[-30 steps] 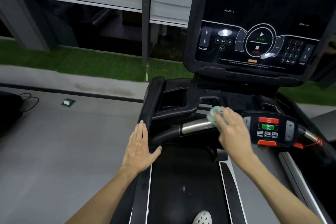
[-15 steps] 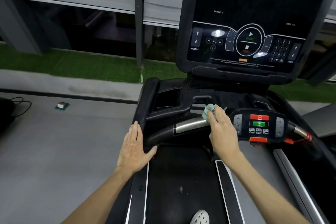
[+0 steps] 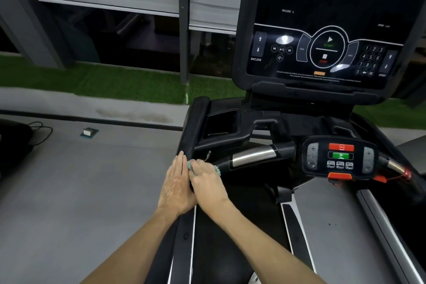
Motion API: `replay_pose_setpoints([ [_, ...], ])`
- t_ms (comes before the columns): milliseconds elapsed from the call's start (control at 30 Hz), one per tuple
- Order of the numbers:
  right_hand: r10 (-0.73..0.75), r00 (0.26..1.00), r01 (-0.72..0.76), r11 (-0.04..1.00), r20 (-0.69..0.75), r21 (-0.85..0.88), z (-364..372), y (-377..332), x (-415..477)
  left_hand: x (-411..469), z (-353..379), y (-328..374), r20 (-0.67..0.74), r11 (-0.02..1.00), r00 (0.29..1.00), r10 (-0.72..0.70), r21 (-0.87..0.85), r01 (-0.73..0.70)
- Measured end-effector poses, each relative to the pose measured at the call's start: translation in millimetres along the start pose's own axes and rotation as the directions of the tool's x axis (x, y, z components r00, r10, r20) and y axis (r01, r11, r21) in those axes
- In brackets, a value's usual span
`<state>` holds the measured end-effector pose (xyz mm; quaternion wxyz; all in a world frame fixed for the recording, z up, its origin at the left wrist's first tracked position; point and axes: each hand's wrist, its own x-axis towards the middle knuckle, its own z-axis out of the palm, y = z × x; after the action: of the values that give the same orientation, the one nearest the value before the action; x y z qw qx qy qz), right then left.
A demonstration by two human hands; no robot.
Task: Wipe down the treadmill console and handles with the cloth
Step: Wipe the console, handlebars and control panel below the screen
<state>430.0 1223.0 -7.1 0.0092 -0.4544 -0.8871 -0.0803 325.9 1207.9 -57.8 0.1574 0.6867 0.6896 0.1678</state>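
Cloth [image 3: 191, 165] sits bunched under the right hand [image 3: 207, 183], whose fingers curl round it on the handle [image 3: 252, 157]; left hand [image 3: 176, 188] lies flat, fingers straight, touching it.

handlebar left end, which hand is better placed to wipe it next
Right. The right hand holds the cloth and is down on the dark left end of the handlebar. The left hand lies flat beside it, fingers straight, holding nothing.
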Motion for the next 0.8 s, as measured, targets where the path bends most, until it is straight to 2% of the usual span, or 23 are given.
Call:
replay_pose_setpoints([
  [133,-0.152,0.988,0.154,0.984,-0.026,0.087,10,17,-6,-1,-3,2,-0.006,0.998,1.000,-0.007,-0.067,0.007],
  [200,-0.224,0.974,0.228,0.963,-0.045,0.144,7,31,-13,-1,-3,1,-0.002,0.999,1.000,0.005,-0.045,-0.005],
  [300,-0.270,0.956,0.289,0.935,-0.117,0.205,2,53,-29,-1,0,0,-0.017,1.000,1.000,0.000,0.002,0.000],
  [367,-0.283,0.942,0.314,0.932,-0.182,0.180,0,72,-41,0,0,1,-0.028,1.000,1.000,-0.004,0.009,0.004],
  [467,-0.265,0.920,0.317,0.936,-0.289,0.151,-1,98,-55,-1,-1,4,-0.047,1.000,0.999,-0.008,0.007,0.008],
  [600,-0.230,0.909,0.298,0.942,-0.349,0.155,-5,121,-65,-1,-1,4,-0.054,1.000,0.999,-0.009,0.014,0.010],
  [700,-0.134,0.908,0.210,0.965,-0.396,0.156,-15,143,-75,-1,-2,4,-0.054,1.000,0.999,-0.002,0.025,0.004],
  [800,0.035,0.901,0.048,0.982,-0.431,0.181,-29,169,-86,-1,-1,4,-0.053,1.000,0.999,-0.003,0.020,0.004],
])
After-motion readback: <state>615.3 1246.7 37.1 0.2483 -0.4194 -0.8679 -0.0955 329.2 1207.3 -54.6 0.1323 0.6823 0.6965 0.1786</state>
